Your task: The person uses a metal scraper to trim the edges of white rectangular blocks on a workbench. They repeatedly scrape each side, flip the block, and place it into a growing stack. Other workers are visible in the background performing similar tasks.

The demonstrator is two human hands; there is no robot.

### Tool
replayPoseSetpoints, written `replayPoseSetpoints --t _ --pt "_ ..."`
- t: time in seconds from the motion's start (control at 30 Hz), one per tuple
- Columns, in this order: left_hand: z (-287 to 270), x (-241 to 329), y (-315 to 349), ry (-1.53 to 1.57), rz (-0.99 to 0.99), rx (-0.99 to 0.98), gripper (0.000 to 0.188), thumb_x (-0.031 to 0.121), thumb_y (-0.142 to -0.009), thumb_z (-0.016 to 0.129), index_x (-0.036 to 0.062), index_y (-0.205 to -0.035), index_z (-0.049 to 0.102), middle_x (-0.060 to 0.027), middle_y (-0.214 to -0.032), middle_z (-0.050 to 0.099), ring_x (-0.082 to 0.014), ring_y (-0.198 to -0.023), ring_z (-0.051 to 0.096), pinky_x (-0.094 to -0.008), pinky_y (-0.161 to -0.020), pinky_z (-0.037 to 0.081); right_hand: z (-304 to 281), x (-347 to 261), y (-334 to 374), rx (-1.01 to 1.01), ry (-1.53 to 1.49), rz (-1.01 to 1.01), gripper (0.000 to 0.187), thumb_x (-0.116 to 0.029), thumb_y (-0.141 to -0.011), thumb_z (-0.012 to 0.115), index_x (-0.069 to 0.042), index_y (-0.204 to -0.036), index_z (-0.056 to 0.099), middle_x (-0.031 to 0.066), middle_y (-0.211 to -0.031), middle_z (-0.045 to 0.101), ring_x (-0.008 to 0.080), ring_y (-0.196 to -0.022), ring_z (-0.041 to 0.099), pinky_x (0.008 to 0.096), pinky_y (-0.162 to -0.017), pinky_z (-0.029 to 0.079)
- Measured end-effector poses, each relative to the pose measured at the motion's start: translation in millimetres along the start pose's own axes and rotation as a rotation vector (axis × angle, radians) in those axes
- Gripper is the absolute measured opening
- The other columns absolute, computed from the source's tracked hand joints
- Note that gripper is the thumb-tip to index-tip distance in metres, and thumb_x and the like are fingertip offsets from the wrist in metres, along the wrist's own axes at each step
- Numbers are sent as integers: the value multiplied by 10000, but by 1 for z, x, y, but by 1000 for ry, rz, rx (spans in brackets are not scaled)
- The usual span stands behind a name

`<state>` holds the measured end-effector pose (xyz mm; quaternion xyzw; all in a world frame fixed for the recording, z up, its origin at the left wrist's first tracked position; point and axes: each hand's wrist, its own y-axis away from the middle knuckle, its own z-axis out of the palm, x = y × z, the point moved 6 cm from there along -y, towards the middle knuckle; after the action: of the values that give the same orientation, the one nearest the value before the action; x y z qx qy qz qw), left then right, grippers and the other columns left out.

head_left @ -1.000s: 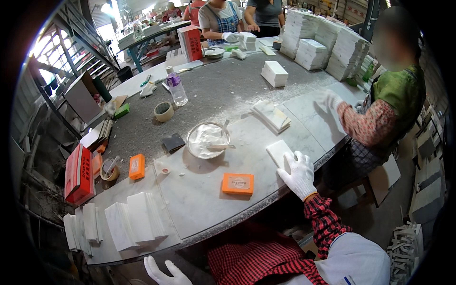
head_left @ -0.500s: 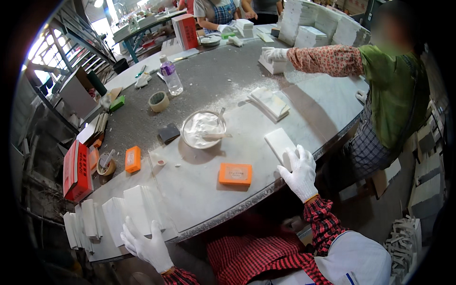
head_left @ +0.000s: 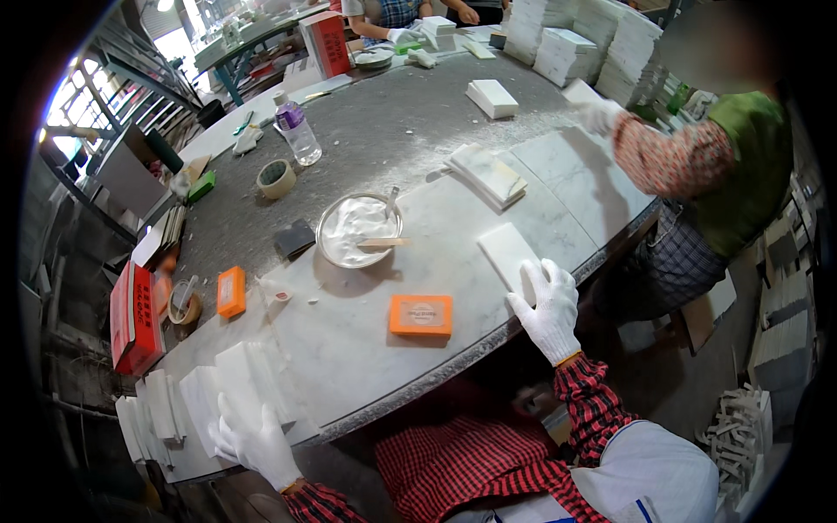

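Note:
My right hand [head_left: 547, 305], in a white glove, lies with spread fingers on a flat white tile [head_left: 507, 253] near the table's front edge. My left hand [head_left: 253, 436], also gloved, rests on a row of white tiles [head_left: 209, 397] stacked on edge at the table's near left corner; whether it grips one I cannot tell. An orange rectangular block [head_left: 421, 315] lies between my hands. Behind it stands a metal bowl [head_left: 357, 231] of white paste with a stick and a spoon in it.
A person in a green top [head_left: 732, 166] reaches a gloved hand [head_left: 598, 113] over the far right of the grey stone table [head_left: 392, 131]. Also there: white tile stacks [head_left: 488, 173], a plastic bottle [head_left: 298, 131], a tape roll [head_left: 276, 178], a small orange block [head_left: 231, 291], a red box [head_left: 132, 318].
My left hand has come up from below the table edge onto the standing tiles. My right hand stays on the flat tile. The other person's arm has drawn back to the right.

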<state>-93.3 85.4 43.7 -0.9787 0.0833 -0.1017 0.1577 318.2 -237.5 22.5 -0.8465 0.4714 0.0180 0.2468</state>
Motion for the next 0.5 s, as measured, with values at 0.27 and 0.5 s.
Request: replayPoseSetpoints --t 0.27,0.5 --pt "-13 5 -1 195 18 150 894 109 -684 803 145 -1527 504 -181 -1383 508 -391 -1405 380 -522 -1172 343 -16 -16 7 76 -52 -113 621 -298 -836 827 -129 -1399 626 183 -1483 504 408 -1345 458 526 -1116 399" --pt "-20 6 15 289 38 265 895 72 -696 809 121 -1534 496 -196 -1428 499 -401 -1410 407 -526 -1164 394 -59 -96 25 -67 -631 -301 539 -174 -830 825 -37 -1331 678 200 -1373 635 368 -1247 616 443 -1088 483"
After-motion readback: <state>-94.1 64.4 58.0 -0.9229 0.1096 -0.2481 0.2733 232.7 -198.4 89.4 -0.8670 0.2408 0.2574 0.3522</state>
